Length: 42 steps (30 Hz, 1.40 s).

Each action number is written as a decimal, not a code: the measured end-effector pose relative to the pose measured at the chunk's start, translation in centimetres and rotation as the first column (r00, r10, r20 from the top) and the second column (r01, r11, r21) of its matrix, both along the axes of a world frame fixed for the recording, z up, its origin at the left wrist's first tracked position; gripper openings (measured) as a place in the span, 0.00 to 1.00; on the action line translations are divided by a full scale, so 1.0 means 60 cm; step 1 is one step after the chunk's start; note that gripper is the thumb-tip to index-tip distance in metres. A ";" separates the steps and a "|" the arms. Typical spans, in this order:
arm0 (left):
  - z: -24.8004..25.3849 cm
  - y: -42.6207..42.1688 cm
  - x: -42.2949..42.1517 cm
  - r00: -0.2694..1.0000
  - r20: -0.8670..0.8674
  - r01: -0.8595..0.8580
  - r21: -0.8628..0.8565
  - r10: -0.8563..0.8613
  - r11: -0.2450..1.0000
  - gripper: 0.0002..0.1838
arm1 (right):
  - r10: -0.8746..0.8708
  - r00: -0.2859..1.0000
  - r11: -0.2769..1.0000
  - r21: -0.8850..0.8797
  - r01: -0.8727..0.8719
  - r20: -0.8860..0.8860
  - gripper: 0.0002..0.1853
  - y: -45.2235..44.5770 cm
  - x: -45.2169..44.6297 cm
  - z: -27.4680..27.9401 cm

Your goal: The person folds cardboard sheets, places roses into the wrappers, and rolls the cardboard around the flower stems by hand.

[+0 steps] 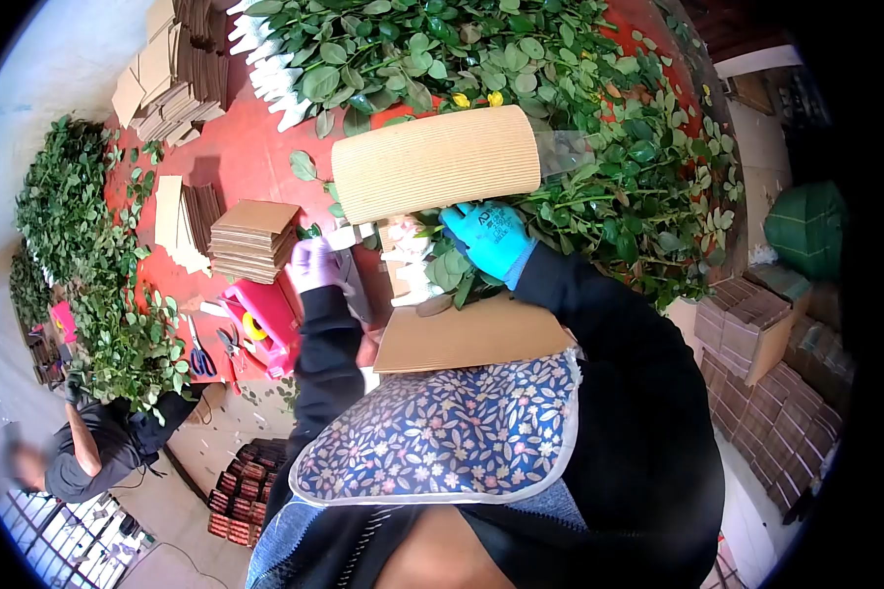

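Note:
My left hand (pixel 314 266), in a lilac glove, is beside a stack of small brown cardboard pieces (pixel 253 241); its fingers look apart with nothing visible in them. Close to its fingertips is a white piece (pixel 344 237) above a grey object (pixel 352 283). My right hand (pixel 491 239), in a blue glove, is closed over leafy rose stems (pixel 450 270), just below a curved corrugated cardboard sheet (pixel 434 162). Pale pink roses (pixel 408 237) lie left of it, with white netting (pixel 417 285) below. A flat cardboard sheet (pixel 473 336) is nearest my body.
A pink tape dispenser (pixel 261 324), blue-handled scissors (pixel 200 355) and pruning shears (pixel 232 344) lie at the left on the red table (pixel 265 162). Leafy rose stems (pixel 609 196) pile up behind and right. Cardboard bundles (pixel 766 393) stand at right. Another person (pixel 98 442) is at lower left.

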<state>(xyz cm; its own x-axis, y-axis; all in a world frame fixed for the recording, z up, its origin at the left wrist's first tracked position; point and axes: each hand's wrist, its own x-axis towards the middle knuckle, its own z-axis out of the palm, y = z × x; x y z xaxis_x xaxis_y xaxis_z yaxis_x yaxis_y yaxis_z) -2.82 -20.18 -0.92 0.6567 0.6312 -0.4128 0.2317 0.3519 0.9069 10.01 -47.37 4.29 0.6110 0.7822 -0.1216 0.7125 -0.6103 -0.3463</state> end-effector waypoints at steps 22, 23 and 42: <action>0.081 0.042 -0.042 0.980 0.069 0.149 0.375 -0.188 0.915 0.06 | 0.154 0.979 0.984 0.110 -0.140 -0.134 0.14 -0.016 0.010 0.013; 0.083 0.051 -0.050 0.945 -0.038 0.307 0.449 -0.325 0.839 0.06 | 0.115 0.986 0.962 0.261 -0.080 -0.120 0.12 -0.016 0.010 0.018; 0.050 -0.109 -0.027 0.731 -0.176 0.683 0.179 -0.660 0.708 0.09 | 0.440 0.893 0.865 -0.225 -0.449 -0.092 0.16 0.007 -0.019 0.052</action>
